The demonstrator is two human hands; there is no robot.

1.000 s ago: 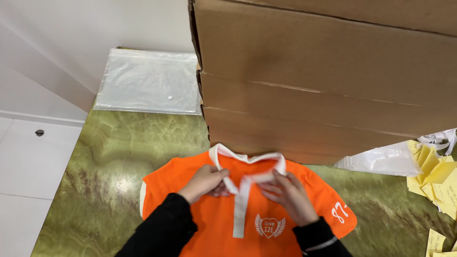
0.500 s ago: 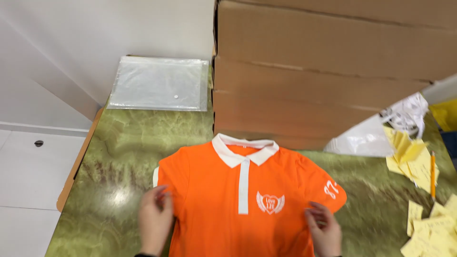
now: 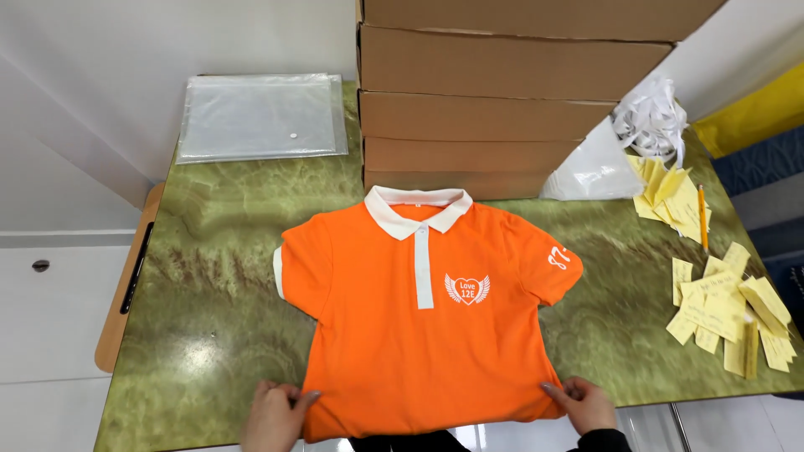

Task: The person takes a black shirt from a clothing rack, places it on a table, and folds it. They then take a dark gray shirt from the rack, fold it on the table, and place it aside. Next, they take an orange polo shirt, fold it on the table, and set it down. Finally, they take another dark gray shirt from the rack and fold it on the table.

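The orange polo shirt (image 3: 427,318) lies face up, spread flat on the green bench (image 3: 209,251) just before the stacked cardboard boxes (image 3: 494,109). Left hand (image 3: 275,414) and right hand (image 3: 584,403) pinch its hem corners; no fold made yet.

I stand at a glossy green marbled desk (image 3: 218,276) pushed against a plain white wall (image 3: 167,38), with a white cabinet front (image 3: 50,326) to my left, stacked cardboard boxes (image 3: 494,109) behind, and soft light glinting off the desktop.
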